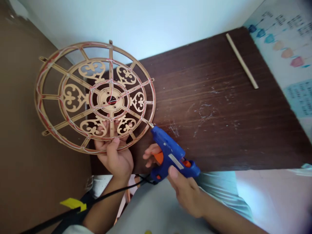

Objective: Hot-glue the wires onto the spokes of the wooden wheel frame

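As I watch through the head camera from afar, a person's left hand (114, 159) grips a fretwork wooden wheel (73, 97) by its lower rim, thumb in front and fingers curled behind the lattice. The wheel stands raised and tilted at left of centre, its upper left edge over a brown panel (31, 130) and its right side over a dark wood board (207, 104). Heart-shaped scrollwork fills its inner ring, spokes run out from a round hub, and fine white and red lines trace the rims and spokes; from here I cannot tell whether they are thread or glue.

At lower centre, the right hand (187, 191) is closed around the grip of a blue hot glue gun (168, 152) with an orange trigger (159, 158). The gun's metal nozzle (151, 124) sits at a spoke near the wheel's right rim, though I cannot tell whether it touches. A black cord (114, 191) trails from the gun toward the lower left, past a yellow tag (73, 204).

At upper right, a pale wooden dowel (241, 61) lies on the board, beside a paper chart (280, 42) printed with coloured drops and small text.
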`<state>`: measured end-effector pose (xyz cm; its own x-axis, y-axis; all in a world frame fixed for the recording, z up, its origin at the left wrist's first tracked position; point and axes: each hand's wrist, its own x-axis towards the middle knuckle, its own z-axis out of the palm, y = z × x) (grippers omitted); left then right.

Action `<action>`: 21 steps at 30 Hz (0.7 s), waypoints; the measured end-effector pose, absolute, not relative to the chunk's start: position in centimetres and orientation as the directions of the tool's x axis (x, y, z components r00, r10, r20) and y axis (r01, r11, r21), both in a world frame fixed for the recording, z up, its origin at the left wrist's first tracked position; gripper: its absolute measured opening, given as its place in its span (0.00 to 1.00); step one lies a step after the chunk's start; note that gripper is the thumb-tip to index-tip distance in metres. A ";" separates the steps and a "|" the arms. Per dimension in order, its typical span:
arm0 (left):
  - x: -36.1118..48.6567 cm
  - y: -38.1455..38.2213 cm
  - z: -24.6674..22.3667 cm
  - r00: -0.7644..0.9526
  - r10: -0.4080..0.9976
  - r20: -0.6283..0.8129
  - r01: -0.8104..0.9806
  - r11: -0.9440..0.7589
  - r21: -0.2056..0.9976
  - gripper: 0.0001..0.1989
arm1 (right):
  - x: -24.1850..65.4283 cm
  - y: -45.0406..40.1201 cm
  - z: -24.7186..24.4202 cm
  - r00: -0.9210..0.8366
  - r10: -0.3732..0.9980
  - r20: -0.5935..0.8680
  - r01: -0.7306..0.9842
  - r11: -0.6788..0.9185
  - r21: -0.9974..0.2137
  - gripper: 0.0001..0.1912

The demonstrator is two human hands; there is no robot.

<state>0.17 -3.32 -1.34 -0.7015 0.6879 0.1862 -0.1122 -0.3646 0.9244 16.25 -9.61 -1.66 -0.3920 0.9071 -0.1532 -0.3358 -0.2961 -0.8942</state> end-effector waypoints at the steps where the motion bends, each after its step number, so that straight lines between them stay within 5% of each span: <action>1: 0.1 -3.3 -1.4 -0.711 0.681 0.175 -0.121 -0.364 0.923 0.24 | 15.7 -9.7 -1.9 -0.323 0.928 -0.186 -0.403 -0.313 -0.860 0.25; 5: -0.3 -3.4 -1.2 -0.735 0.661 0.152 -0.144 -0.371 0.917 0.23 | 13.6 -8.8 -2.4 -0.140 0.971 -0.193 -0.487 -0.238 -0.840 0.22; 12: -1.3 -2.8 -0.4 -0.785 0.567 0.251 -0.020 -0.427 0.904 0.25 | 13.3 -7.1 -2.0 -0.281 0.958 -0.055 -0.287 -0.139 -0.948 0.13; 17: -1.2 -2.6 -0.8 -0.804 0.510 0.305 0.045 -0.459 0.887 0.30 | 13.1 -6.8 -2.0 -0.263 0.965 0.006 -0.269 -0.067 -0.961 0.16; 21: -0.9 -2.7 -1.5 -0.792 0.510 0.334 0.056 -0.485 0.872 0.25 | 12.7 -6.4 -1.8 -0.263 0.964 0.050 -0.258 -0.020 -0.966 0.20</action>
<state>-0.91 -2.68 -1.51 -0.7925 0.5100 0.3345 0.0559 -0.4854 0.8725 12.75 -6.43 -1.84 -0.2629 0.9635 0.0499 -0.2575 -0.0203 -0.9661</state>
